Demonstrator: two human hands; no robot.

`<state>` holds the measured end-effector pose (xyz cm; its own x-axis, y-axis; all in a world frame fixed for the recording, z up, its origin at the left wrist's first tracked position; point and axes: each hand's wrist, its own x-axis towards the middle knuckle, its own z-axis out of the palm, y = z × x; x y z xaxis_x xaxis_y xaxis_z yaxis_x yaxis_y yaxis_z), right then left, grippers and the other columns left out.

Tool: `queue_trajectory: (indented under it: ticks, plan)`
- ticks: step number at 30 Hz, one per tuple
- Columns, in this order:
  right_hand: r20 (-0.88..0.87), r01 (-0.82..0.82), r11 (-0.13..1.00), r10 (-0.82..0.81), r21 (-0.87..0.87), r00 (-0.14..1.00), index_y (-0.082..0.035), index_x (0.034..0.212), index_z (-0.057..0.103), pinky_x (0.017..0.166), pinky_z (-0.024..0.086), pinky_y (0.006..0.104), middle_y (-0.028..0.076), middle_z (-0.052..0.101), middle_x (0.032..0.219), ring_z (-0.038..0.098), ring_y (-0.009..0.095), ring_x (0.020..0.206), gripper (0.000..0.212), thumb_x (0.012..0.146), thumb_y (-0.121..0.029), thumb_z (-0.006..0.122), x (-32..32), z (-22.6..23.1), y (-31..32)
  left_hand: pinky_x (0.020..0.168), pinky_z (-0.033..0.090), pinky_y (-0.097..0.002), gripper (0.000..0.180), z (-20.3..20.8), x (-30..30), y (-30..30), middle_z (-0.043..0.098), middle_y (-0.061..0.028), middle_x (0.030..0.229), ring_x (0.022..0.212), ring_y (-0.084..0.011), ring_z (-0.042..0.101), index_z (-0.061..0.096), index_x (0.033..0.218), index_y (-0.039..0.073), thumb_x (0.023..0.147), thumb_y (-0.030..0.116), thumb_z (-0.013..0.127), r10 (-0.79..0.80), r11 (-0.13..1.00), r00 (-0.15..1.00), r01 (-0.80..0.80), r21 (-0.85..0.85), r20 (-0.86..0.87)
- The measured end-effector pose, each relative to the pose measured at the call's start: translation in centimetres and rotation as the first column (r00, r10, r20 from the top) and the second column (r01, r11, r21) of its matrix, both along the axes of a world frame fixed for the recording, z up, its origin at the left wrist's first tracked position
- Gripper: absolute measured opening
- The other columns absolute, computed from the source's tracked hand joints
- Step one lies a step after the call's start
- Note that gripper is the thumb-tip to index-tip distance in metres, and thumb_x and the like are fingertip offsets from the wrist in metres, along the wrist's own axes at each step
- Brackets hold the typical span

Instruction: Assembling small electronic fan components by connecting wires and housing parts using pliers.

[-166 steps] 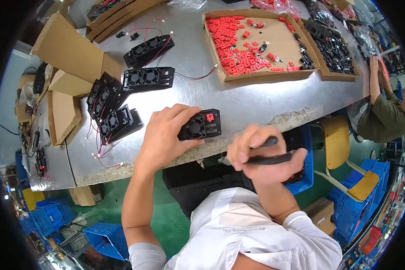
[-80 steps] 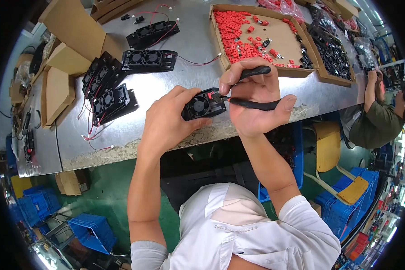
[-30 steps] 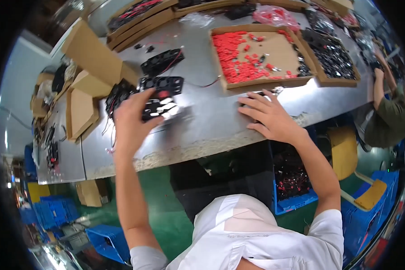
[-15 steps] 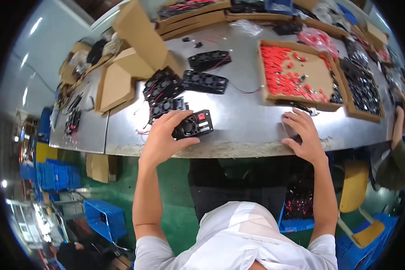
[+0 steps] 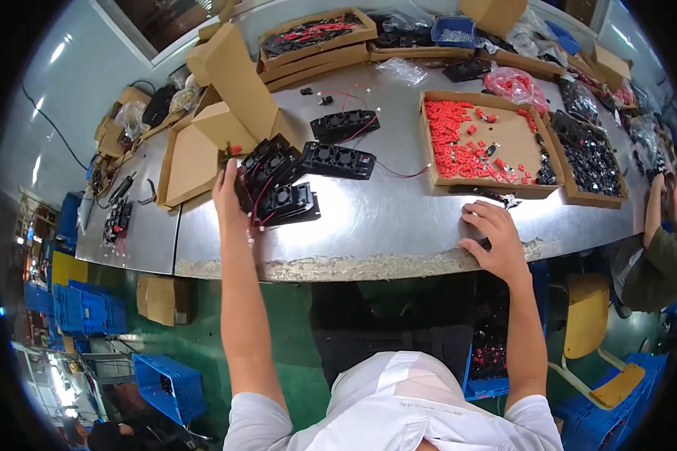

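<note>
Pliers are lying just past the right hand, fingers apart and loosely curved at the metal table. Left hand's up at the left side of the piled black fan units, fingertips right by a red connector near the cardboard box, but honestly I can't tell from here if they're gripping anything.

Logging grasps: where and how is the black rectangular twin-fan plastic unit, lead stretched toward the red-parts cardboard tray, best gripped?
Probably pinch the unit by its long edges toward the right end, from the near side; other black fan units crowd its left.
</note>
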<state>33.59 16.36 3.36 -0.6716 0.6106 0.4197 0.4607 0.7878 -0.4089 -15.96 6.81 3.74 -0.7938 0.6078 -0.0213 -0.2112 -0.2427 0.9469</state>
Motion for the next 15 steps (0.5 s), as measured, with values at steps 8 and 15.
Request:
queue_trajectory:
  ticks: [8,15]
  plan:
    - [-0.021,0.006,0.999,-0.007,-0.047,1.0,-0.003,0.11,0.066,0.104,0.04,0.0428,0.01,0.063,0.124,0.054,0.032,0.122,0.035,0.078,-0.017,0.074,0.2,0.4,-0.3,0.087,0.043,-0.0271,0.047,0.2,9.8,6.3,0.067,-0.0069,0.101,0.093,-0.014,0.058,0.067,0.109,-0.004,0.085,0.035,0.076,-0.106,0.992,0.983,0.094,-0.083,-0.148]
    - [-0.188,0.062,0.998,-0.065,-0.026,0.98,-0.002,0.109,0.066,0.104,0.041,0.0421,0.012,0.065,0.121,0.055,0.033,0.12,0.03,0.081,-0.013,0.071,0.8,-0.2,-0.9,0.054,0.048,-0.0284,0.042,2.5,9.3,6.3,0.066,-0.0064,0.085,0.065,-0.0157,0.061,0.062,0.105,0.004,0.091,0.044,0.066,-0.424,0.892,0.897,0.389,0.229,0.127]
